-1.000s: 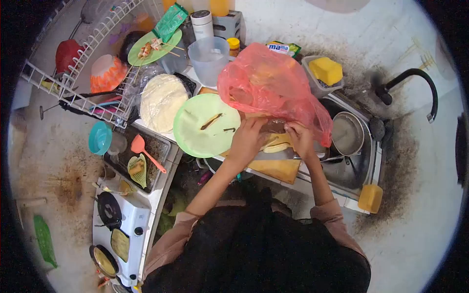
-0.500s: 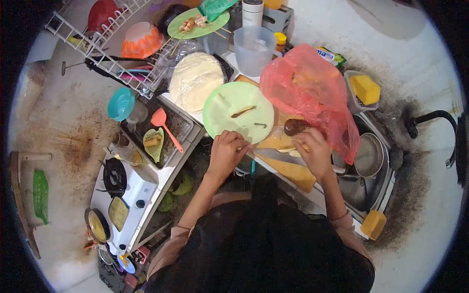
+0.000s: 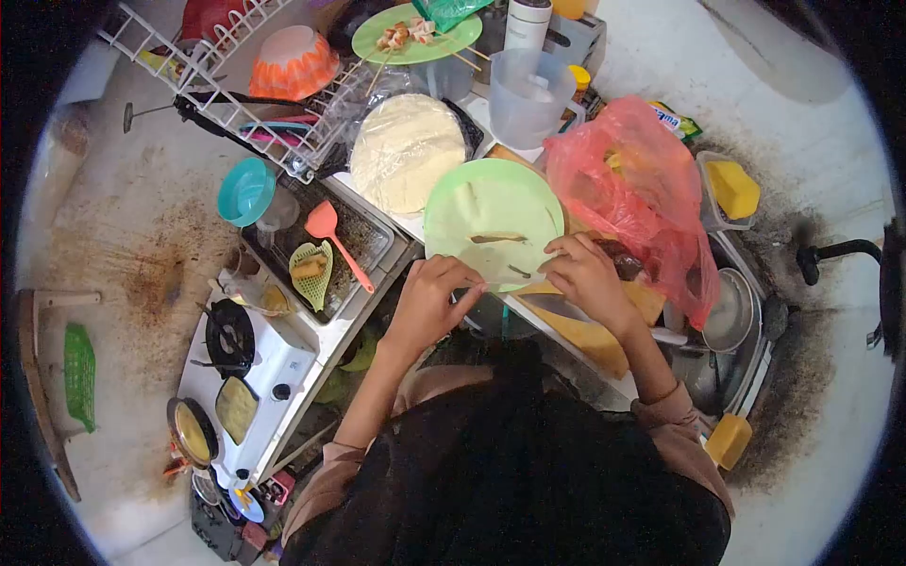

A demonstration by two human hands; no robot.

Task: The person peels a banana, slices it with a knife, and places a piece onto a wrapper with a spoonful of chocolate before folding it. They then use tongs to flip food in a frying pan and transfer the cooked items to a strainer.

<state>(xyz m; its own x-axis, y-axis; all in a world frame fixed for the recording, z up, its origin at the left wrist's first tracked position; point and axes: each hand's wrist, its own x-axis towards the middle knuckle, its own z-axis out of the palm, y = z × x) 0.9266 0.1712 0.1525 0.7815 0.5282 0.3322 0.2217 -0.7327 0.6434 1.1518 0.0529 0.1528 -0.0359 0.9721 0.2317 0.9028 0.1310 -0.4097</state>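
A light green plate [image 3: 453, 219] lies in front of me, with a brown strip [image 3: 498, 239] and a small dark green piece [image 3: 518, 271] on it. At its near left edge, my left hand [image 3: 436, 294] is closed in a pinch; a thin, pale, translucent edge shows by the fingertips. My right hand [image 3: 587, 275] is at the right rim, fingers bent and pressed together. What it pinches is too small to make out. Behind my right hand, a dark brown item [image 3: 621, 260] is partly hidden. A knife [image 3: 552, 304] lies on a wooden board [image 3: 590, 341] below that hand.
A film-wrapped stack of pale round sheets [image 3: 406, 156] sits behind the plate. To the right are a red plastic bag [image 3: 623, 184] and a sink [image 3: 684, 377]. At left stand a tray with an orange spatula [image 3: 338, 243] and a white stove [image 3: 274, 354]. A clear jug [image 3: 528, 99] stands behind.
My right hand has moved left, from above pale yellow pieces on the board to the plate's rim. The left hand stays at the near edge. The view has shifted slightly left.
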